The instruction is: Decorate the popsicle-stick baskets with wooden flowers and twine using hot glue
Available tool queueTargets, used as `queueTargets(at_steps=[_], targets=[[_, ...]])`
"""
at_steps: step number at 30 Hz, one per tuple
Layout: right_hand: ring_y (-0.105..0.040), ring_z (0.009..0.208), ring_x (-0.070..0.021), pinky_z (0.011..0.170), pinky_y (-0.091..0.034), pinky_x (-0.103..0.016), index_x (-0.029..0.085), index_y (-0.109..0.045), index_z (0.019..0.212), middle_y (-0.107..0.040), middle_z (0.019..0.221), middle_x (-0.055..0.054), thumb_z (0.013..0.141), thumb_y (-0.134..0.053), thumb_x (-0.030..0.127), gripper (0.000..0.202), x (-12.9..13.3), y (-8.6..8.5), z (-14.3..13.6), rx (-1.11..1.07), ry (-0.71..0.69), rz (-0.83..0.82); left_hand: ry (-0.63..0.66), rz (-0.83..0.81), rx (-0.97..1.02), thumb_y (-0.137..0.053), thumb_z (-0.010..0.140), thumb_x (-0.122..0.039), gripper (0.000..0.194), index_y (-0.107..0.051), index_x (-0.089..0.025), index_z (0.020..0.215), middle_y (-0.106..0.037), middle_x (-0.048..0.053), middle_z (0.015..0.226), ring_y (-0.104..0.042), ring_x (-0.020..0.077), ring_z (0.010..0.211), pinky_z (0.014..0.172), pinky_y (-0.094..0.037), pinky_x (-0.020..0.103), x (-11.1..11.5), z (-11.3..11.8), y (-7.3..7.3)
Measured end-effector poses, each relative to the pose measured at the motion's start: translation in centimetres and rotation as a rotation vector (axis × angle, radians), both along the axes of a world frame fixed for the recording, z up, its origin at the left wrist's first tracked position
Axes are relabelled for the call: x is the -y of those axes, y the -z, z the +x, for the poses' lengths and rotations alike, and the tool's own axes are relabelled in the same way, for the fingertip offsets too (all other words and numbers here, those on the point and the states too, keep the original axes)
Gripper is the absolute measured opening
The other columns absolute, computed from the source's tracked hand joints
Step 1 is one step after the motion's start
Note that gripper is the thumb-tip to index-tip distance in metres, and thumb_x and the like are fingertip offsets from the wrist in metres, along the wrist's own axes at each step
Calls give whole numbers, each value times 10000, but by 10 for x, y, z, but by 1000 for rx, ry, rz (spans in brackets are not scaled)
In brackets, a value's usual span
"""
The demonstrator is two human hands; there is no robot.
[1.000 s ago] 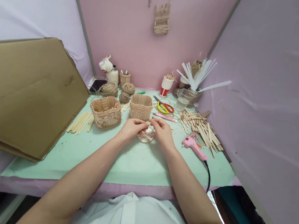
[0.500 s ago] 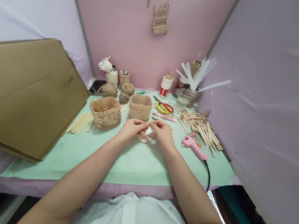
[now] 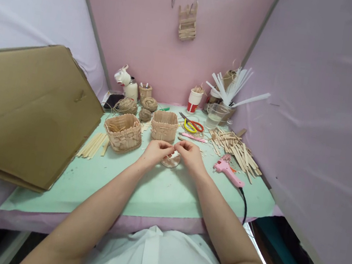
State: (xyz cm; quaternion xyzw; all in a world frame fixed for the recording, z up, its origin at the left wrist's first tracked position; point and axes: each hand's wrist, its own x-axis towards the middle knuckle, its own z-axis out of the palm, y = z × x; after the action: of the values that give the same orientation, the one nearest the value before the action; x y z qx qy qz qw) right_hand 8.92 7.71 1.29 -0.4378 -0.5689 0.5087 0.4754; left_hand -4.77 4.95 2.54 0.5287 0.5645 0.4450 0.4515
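A: Small round dish (image 3: 170, 162): on the table (image 3: 167, 196), mid-scene, below the fingers. How would we work over it?

B: Left hand (image 3: 156, 152) and right hand (image 3: 189, 155) sit either side, fingertips almost meeting, both sets of fingers pinched narrow. We'd judge a light pinch best: one side as anchor, the other making fine adjustments, wrists low and steady.

A: What escapes us?

B: Anything inside the pinch. The fingers cover it; we cannot tell what, if anything, they hold. Dish's far side also hidden, its contents unclear.

A: Farther out?

B: Woven basket (image 3: 164, 128) just beyond the hands, its floor out of sight. Left basket (image 3: 123, 135) has thin pale pieces inside, too jumbled to count. Right: pink glue gun (image 3: 229, 173), its cord dropping past the near edge. Far left: cardboard (image 3: 24, 115), cut off.
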Motion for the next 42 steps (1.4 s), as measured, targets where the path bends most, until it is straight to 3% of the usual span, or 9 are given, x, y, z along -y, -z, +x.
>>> queueTargets(at_steps=[7,14,18,25,33,36,42], targets=[[-515,620,-119,642,-380,-251,167,-640,650,-611,641,18,631,-632,322,157,-1,-1,2,-44,48,-52,1,-88,123,-708,616,-329,282,-717,-121,806,-694,70,760,-545,101,562,549,-406,229,-4,-1,7],[-539,671,-139,666,-387,-256,170,-679,696,-652,704,-5,644,-623,341,188,0,-1,0,-21,16,-65,-35,-57,117,-727,598,-366,267,-695,-123,704,-647,35,646,-487,81,512,497,-346,215,-3,0,4],[-513,679,-133,669,-383,-253,176,-719,773,-646,737,-11,697,-567,380,265,0,-4,1,10,69,-42,-75,-45,164,-741,586,-408,314,-688,-115,687,-591,21,578,-485,91,523,491,-345,216,-6,-1,8],[-547,699,-143,679,-403,-256,149,-694,729,-650,719,-17,657,-625,368,240,1,-2,0,11,54,-41,-98,-35,205,-737,591,-384,295,-684,-111,690,-583,24,590,-498,101,547,514,-370,224,-12,-5,16],[-541,631,-141,616,-400,-255,155,-663,714,-647,682,-13,653,-633,375,230,-2,4,0,15,55,-18,-90,-32,154,-733,581,-397,309,-687,-118,705,-608,37,618,-515,113,575,511,-358,220,-7,-4,9],[-535,621,-146,606,-392,-255,161,-658,702,-637,657,-10,680,-591,345,197,-4,8,2,145,81,46,-176,-31,121,-719,591,-418,327,-687,-125,730,-595,23,606,-494,103,548,503,-341,222,-8,-8,7],[-563,772,-189,726,-365,-301,203,-683,675,-661,734,-30,716,-541,226,149,-3,15,6,737,59,214,-239,-47,76,-704,599,-407,303,-672,-138,736,-569,1,572,-463,92,513,487,-309,223,-11,-16,4]])
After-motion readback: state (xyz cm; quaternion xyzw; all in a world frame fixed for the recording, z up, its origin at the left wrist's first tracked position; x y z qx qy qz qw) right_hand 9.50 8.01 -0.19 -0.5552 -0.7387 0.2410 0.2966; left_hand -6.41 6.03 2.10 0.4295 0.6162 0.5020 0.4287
